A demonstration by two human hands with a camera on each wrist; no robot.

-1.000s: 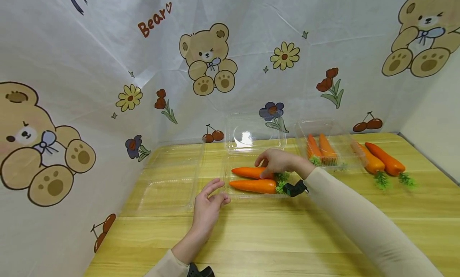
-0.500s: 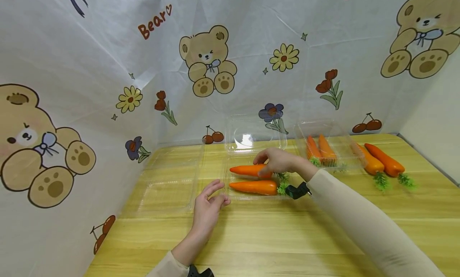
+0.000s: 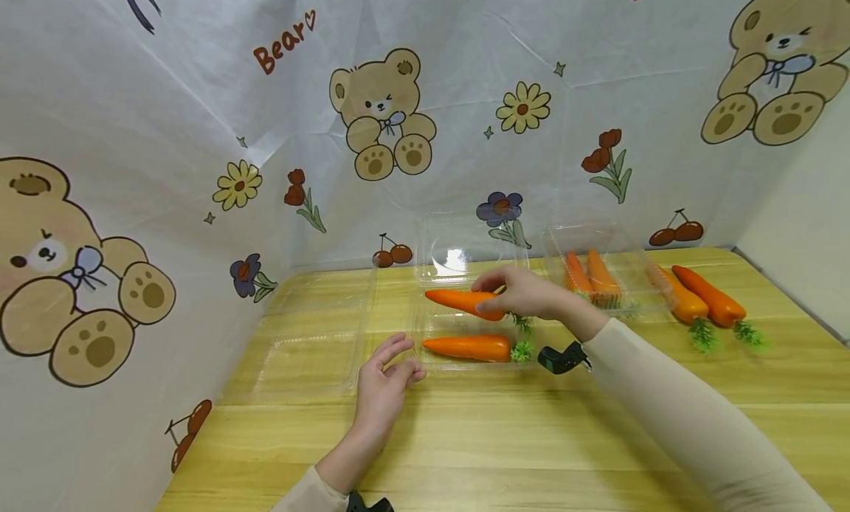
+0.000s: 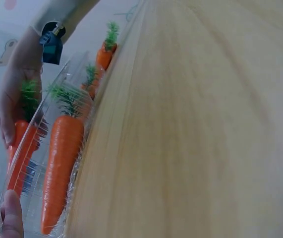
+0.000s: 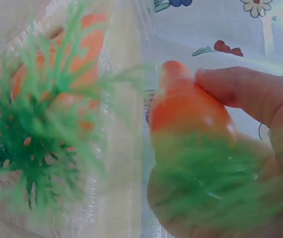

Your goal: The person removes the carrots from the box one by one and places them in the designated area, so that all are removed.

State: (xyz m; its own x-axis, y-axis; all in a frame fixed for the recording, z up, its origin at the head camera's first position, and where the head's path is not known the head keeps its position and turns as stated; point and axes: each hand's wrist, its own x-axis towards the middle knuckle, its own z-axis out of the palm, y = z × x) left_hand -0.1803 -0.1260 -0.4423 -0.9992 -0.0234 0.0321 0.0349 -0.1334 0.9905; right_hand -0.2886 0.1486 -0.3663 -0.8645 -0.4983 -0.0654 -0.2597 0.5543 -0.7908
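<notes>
My right hand [image 3: 531, 294] grips an orange carrot [image 3: 454, 299] with a green leafy top near its thick end. This carrot is raised at the back part of a clear plastic box [image 3: 441, 367], whose lid [image 3: 434, 250] stands open behind. A second carrot [image 3: 468, 347] lies in the box along its front side. At the box's front left corner, my left hand [image 3: 381, 386] pinches the rim between thumb and finger; the left wrist view shows the thumb [image 4: 12, 215] against the clear edge. In the right wrist view the held carrot [image 5: 191, 109] is partly blurred.
Another clear box [image 3: 551, 239] holding carrots [image 3: 603, 276] stands at the back right. Two loose carrots [image 3: 710, 296] lie right of it. An open clear container [image 3: 305, 364] lies on the left. A bear-print sheet [image 3: 451, 25] hangs behind the wooden table [image 3: 465, 438].
My right hand has raised the rear carrot and moved it back, widening the gap from the front carrot. The left hand has stayed at the box's corner.
</notes>
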